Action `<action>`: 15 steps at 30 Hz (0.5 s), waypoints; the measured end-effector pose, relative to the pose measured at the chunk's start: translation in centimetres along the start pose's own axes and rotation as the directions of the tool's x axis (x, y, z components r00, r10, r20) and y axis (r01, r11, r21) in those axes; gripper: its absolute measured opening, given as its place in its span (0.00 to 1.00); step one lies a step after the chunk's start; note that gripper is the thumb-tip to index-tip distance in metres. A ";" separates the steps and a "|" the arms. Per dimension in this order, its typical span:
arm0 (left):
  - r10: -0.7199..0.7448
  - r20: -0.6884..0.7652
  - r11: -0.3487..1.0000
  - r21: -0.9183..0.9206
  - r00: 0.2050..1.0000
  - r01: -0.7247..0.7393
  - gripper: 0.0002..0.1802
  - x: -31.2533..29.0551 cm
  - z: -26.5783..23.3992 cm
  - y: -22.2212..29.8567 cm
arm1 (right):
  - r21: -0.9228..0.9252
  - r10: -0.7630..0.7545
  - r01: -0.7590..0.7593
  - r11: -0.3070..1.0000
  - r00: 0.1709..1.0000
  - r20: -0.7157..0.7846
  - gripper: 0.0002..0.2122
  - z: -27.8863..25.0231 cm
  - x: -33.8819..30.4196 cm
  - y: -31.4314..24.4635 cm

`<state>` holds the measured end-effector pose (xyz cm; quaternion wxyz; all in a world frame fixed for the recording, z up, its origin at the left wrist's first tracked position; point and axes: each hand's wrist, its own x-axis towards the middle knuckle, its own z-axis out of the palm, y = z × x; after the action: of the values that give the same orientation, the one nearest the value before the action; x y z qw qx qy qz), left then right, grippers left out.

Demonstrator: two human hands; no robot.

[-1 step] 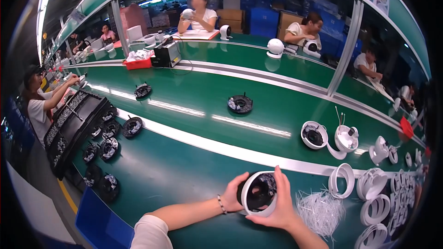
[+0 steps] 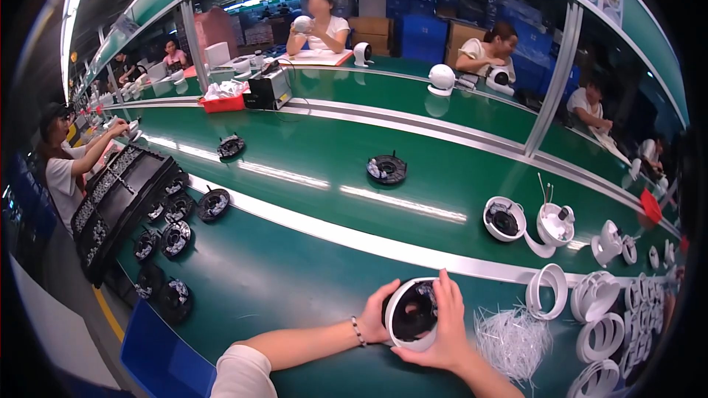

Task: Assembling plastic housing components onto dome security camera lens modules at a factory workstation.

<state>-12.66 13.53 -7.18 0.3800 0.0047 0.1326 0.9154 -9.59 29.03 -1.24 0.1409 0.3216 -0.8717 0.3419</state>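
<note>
In front of me, both hands hold a white ring (image 2: pixel 394 322) with a round black plastic part (image 2: pixel 411 317) seated inside it, its opening turned up and tilted toward me. My left hand (image 2: pixel 377 312) wraps the left side, and its fingertips disappear behind the ring. On the other side my right hand (image 2: pixel 448 324) grips the edge, with fingers over the top and the thumb along the bottom. A pile of thin white strips (image 2: pixel 510 337) lies just right of this hand. Beyond it stands a loose white ring (image 2: pixel 546 292).
Several black round parts (image 2: pixel 176 239) sit left, beside a black compartment tray (image 2: pixel 122 203) of small pieces. Another black part (image 2: pixel 386 169) lies on the green belt (image 2: pixel 310 151). White housings (image 2: pixel 504 219) and stacked rings (image 2: pixel 599 336) stand right. Co-workers (image 2: pixel 318 26) sit across.
The ring and black part have turned slightly in my hands. Less black shows outside the ring on the left, and my right fingers have shifted a little over the rim.
</note>
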 end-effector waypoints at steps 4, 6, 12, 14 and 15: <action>0.009 0.044 1.000 -0.014 0.999 -0.009 0.29 -0.8 -0.3 0.3 | -0.098 -0.005 0.009 0.995 0.999 0.036 0.51 0.9 0.4 -0.7; 0.029 -0.019 0.999 0.014 0.999 -0.029 0.29 -1.1 -0.4 0.4 | -0.112 -0.026 0.031 0.993 0.998 0.052 0.51 1.1 0.4 -0.8; 0.036 -0.128 0.997 0.078 0.991 -0.026 0.30 -1.5 0.4 -0.1 | -0.003 -0.039 0.039 0.999 0.999 0.038 0.48 0.6 0.2 -1.0; 0.049 -0.061 0.998 0.031 0.997 -0.047 0.29 -1.6 -0.3 -0.4 | -0.052 -0.040 0.043 0.998 0.998 0.057 0.48 0.6 0.2 -1.6; 0.043 -0.038 0.999 0.027 0.998 -0.042 0.30 -1.7 -0.6 -0.4 | -0.109 -0.047 0.053 0.993 0.997 0.059 0.48 1.0 0.2 -1.9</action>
<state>-11.26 12.48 -7.73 0.3577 -0.0053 0.1516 0.9214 -8.46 27.21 -0.89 0.1423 0.3446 -0.8846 0.2803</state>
